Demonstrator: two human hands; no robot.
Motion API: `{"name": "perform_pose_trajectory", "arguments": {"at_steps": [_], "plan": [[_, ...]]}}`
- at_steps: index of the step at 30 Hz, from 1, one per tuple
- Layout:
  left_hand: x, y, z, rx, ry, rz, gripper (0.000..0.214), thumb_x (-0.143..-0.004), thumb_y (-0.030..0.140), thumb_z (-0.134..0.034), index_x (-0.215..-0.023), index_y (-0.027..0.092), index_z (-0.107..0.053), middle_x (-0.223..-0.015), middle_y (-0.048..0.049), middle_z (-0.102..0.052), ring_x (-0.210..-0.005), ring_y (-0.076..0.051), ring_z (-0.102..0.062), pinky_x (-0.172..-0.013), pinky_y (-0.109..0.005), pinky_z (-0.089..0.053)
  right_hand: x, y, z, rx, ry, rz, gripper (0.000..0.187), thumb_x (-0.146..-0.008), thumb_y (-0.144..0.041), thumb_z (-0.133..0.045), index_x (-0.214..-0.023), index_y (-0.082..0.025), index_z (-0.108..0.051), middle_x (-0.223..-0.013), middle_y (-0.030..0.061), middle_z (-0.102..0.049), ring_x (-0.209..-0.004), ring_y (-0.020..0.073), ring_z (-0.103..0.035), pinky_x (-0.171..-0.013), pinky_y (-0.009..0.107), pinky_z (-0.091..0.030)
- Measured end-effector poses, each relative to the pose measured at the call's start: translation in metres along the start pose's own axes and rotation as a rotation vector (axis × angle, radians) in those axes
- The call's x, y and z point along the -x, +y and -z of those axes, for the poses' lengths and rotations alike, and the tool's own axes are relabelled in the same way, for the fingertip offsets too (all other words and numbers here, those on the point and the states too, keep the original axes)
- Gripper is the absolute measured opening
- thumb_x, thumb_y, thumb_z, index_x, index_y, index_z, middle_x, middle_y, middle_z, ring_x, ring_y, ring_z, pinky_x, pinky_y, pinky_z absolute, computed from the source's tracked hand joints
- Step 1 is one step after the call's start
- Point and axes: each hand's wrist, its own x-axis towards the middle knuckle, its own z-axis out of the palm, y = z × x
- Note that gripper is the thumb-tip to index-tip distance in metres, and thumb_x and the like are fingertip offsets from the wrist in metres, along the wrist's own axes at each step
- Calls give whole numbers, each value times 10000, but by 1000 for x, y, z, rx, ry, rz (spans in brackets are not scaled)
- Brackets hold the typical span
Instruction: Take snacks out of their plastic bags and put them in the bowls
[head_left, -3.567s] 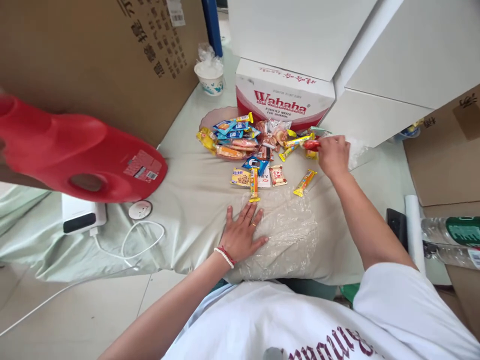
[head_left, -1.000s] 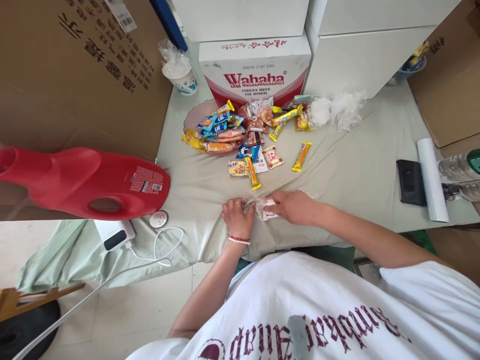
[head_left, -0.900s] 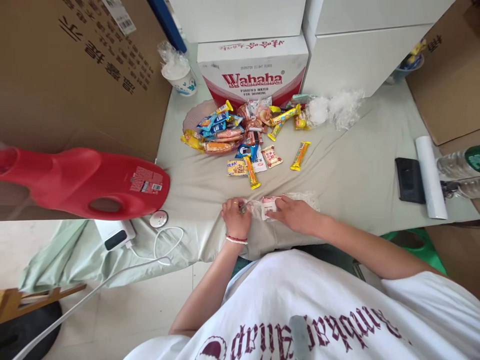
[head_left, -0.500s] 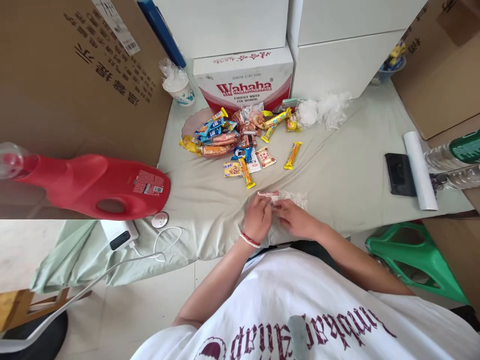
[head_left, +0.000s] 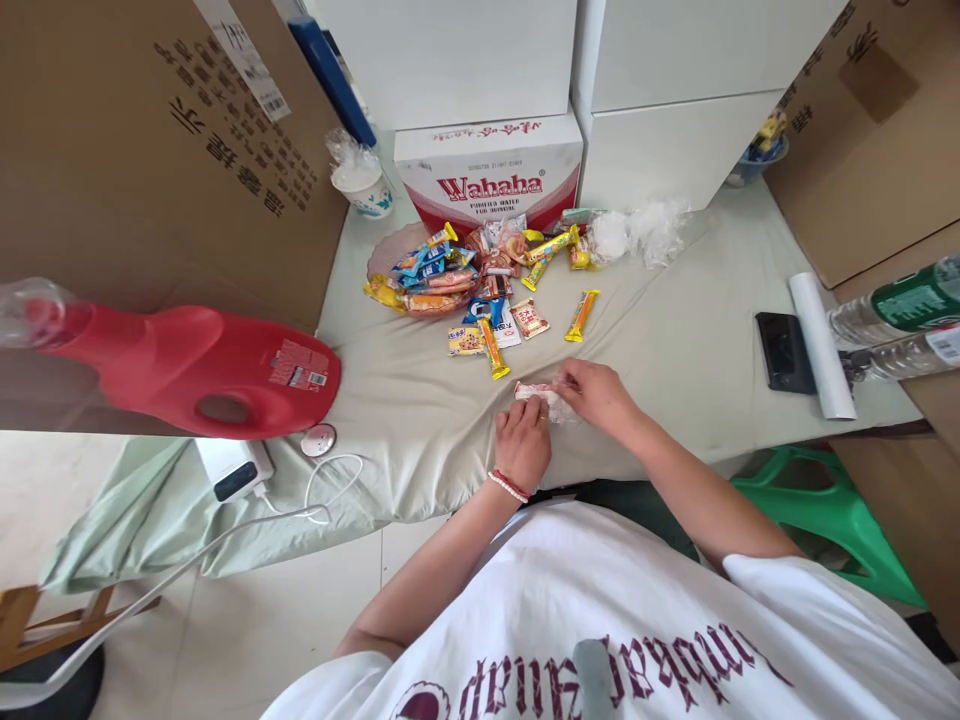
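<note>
Near the table's front edge lies a small red-and-white snack packet (head_left: 529, 389), with crinkled clear plastic wrap (head_left: 564, 408) around or under its right side. My left hand (head_left: 523, 445) presses its bent fingers onto the near side of the packet, partly covering it. At the right end, my right hand (head_left: 597, 396) has its thumb and fingers pinched on the clear plastic. Just beyond are a yellow snack stick (head_left: 493, 349), a yellow cookie packet (head_left: 466, 341), a red-and-cream packet (head_left: 530, 318) and another yellow stick (head_left: 581, 316).
A pinkish bowl (head_left: 384, 250) heaped with wrapped snacks stands before the Wahaha box (head_left: 491, 180). Crumpled plastic bags (head_left: 651, 235) lie to its right. A red jug (head_left: 217, 370) is at left; a black phone (head_left: 783, 352), a white roll (head_left: 822, 345) and bottles (head_left: 904, 298) are at right.
My right hand has moved up and away from my left, now pinching the plastic at the packet's right end. My left hand has turned palm-down over the packet. The view has shifted slightly.
</note>
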Motion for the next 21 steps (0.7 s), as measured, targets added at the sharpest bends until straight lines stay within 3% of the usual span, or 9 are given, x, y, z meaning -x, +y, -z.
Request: {"name": "perform_pose_trajectory", "arguments": {"at_steps": [3,5,8,10,13,15,18,21], "plan": [[5,-10,0,122,-7,-37,321,-856,99,-527,-1082,184,-737,-1232,-174,-687,-1151,-343,-623,-913,-485,-494,-23,-25,-19,26,-18,134,146,-1016,-251,-568,-1037,-164,-684,-1075,80,-671,-881,171,-624,-764,266,-430],[13,-28,3,215,2,-56,309,-847,123,-528,-1055,202,-742,-1204,-149,-711,-1130,-315,-646,-948,-467,-520,-26,-32,-35,40,-56,242,229,-1056,-225,-487,-1071,-141,-700,-1095,104,-662,-949,186,-620,-856,289,-455],[20,-72,14,326,132,4,339,-894,175,-486,-1116,249,-730,-1225,-84,-736,-1136,-256,-669,-1016,-433,-523,-15,-28,-50,65,-49,388,318,-1065,-317,-503,-1227,-116,-689,-1217,150,-663,-1115,250,-581,-1018,379,-448],[12,-108,26,317,287,138,310,-918,205,-468,-1081,243,-729,-1194,-85,-748,-1141,-259,-672,-1038,-448,-498,-4,-21,-55,110,-21,413,471,-1014,-394,-606,-1397,-120,-609,-1363,176,-620,-1212,302,-539,-1056,442,-442],[-28,-155,42,210,448,309,325,-915,216,-461,-1114,219,-718,-1207,-132,-723,-1189,-301,-632,-1073,-498,-435,7,-14,-61,210,4,381,568,-975,-290,-647,-1511,-155,-519,-1470,175,-567,-1305,338,-488,-1065,482,-436],[-64,-173,47,188,476,255,348,-917,237,-483,-1191,210,-696,-1300,-161,-679,-1263,-324,-574,-1098,-511,-389,9,-12,-66,249,22,364,535,-985,-168,-566,-1517,-176,-518,-1478,161,-570,-1318,324,-483,-1067,473,-430],[-113,-178,46,229,456,133,373,-893,277,-573,-1253,225,-654,-1385,-159,-627,-1341,-335,-488,-1160,-521,-287,8,-11,-74,252,62,362,516,-999,-108,-476,-1503,-198,-535,-1468,148,-583,-1289,302,-499,-1064,463,-425],[-143,-174,41,274,468,163,237,-896,320,-593,-1096,218,-671,-1275,-164,-662,-1300,-347,-475,-1179,-560,-190,9,-8,-77,235,98,378,479,-1019,-133,-461,-1481,-219,-554,-1461,130,-593,-1276,292,-499,-1065,453,-422]]}}
